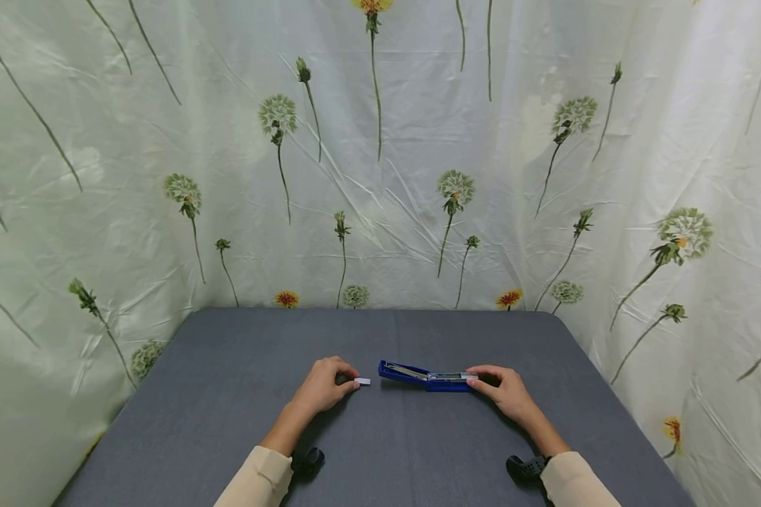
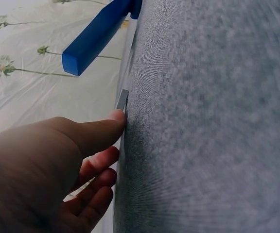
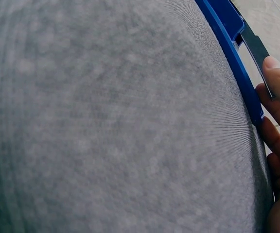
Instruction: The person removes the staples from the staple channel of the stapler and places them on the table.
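Note:
A blue stapler [image 1: 447,386] lies opened out on the grey table, its top cover swung back and tilted up to the left. My right hand [image 1: 509,396] grips its right end; in the right wrist view the thumb and index finger pinch the dark metal magazine [image 3: 254,48], raised off the blue base [image 3: 242,82]. Left of the stapler, my left hand [image 1: 323,384] holds a short strip of staples [image 1: 364,382] between thumb and fingers, low over the tabletop. The strip's free end points at the raised cover [image 2: 92,46], with a small gap between them.
The grey cloth-covered table [image 1: 393,451] spreads around both hands. A pale curtain [image 1: 380,176] printed with dandelions hangs behind the table and along both sides. Each wrist wears a black strapped device [image 1: 526,467] just beyond a cream sleeve [image 1: 577,479].

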Action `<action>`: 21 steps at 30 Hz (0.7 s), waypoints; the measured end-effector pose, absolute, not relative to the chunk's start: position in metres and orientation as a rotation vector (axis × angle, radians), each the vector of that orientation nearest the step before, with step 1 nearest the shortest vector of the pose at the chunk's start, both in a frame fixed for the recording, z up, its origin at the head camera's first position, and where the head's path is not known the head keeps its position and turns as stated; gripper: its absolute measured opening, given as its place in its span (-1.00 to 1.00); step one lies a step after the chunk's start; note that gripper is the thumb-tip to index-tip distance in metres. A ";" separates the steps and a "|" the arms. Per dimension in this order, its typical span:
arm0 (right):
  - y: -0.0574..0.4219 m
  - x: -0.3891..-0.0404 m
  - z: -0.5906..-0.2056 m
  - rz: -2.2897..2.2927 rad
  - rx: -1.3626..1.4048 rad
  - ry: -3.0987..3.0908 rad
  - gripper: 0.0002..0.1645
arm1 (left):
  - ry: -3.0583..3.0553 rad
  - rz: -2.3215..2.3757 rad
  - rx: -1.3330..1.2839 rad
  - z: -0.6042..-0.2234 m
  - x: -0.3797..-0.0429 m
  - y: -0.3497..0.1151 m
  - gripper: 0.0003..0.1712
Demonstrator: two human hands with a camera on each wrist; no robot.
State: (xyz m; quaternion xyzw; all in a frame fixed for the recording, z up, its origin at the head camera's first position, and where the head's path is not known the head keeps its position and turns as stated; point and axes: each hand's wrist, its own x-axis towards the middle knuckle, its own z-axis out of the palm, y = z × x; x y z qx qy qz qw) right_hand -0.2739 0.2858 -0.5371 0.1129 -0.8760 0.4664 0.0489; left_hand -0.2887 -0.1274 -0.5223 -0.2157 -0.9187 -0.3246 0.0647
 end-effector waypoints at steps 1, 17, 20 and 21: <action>0.286 -0.274 -0.537 1.416 0.350 -2.667 -0.69 | -2.777 -0.965 -0.648 -0.523 -0.289 -0.127 -0.93; 0.285 -0.275 -0.537 1.406 0.319 -2.660 -0.69 | -2.802 -0.908 -0.637 -0.522 -0.291 -0.125 -0.84; 0.285 -0.275 -0.537 1.396 0.312 -2.672 -0.69 | -2.813 -0.923 -0.631 -0.522 -0.291 -0.126 -0.84; 0.284 -0.275 -0.537 1.396 0.314 -2.673 -0.68 | -2.818 -0.925 -0.625 -0.523 -0.291 -0.126 -0.84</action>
